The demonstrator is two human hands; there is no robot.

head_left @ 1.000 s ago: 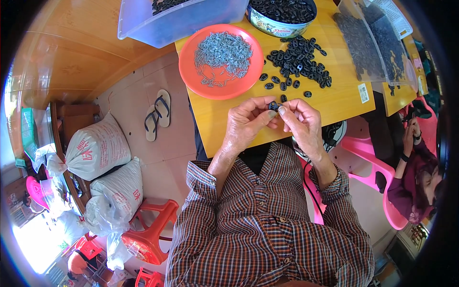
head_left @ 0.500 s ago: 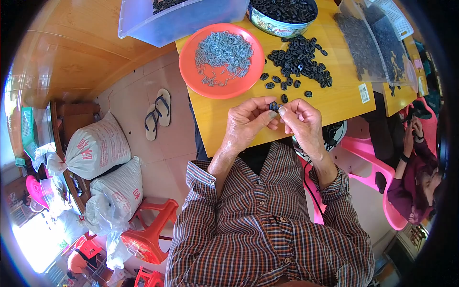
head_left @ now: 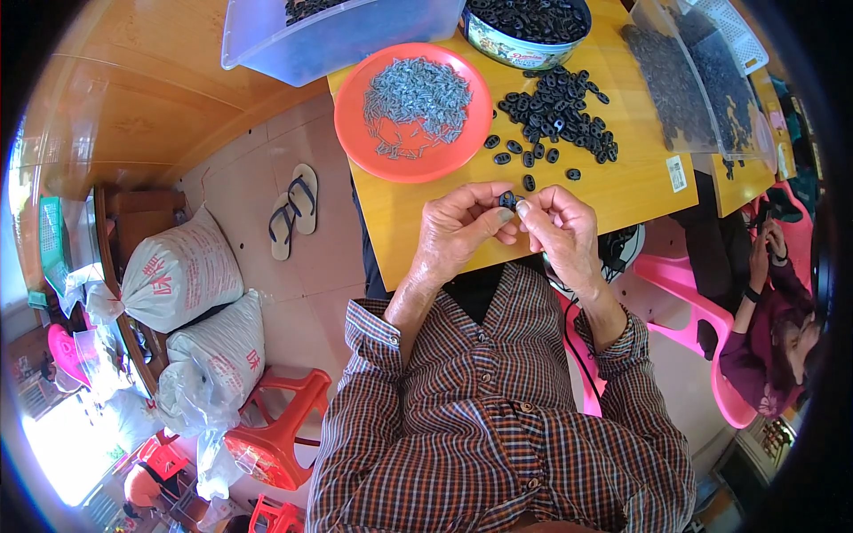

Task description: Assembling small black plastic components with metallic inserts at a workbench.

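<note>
Over the near edge of the yellow table (head_left: pixel 400 235), my left hand (head_left: pixel 455 229) pinches a small black oval piece with holes (head_left: pixel 507 198) between thumb and fingers. My right hand (head_left: pixel 565 233) is closed in a pinch right against that piece; whatever lies between its fingertips is too small to make out. Just beyond my hands, similar black oval pieces (head_left: pixel 555 111) are heaped, with several loose ones nearer me. To the left of the heap is a red-orange plate (head_left: pixel 351 147) bearing many small grey metal pins (head_left: pixel 418 93).
Behind the plate stands a translucent plastic bin (head_left: pixel 355 49), beside a round tin (head_left: pixel 511 51) full of black pieces. A clear container (head_left: pixel 666 89) of black pieces is at the right. Another person (head_left: pixel 769 329) sits at the right by pink chairs (head_left: pixel 680 306). White sacks (head_left: pixel 182 271) and a red stool (head_left: pixel 289 413) stand left.
Both hands stay in nearly the same place, with only a slight shift of the fingers around the black piece. Nothing else has visibly moved.
</note>
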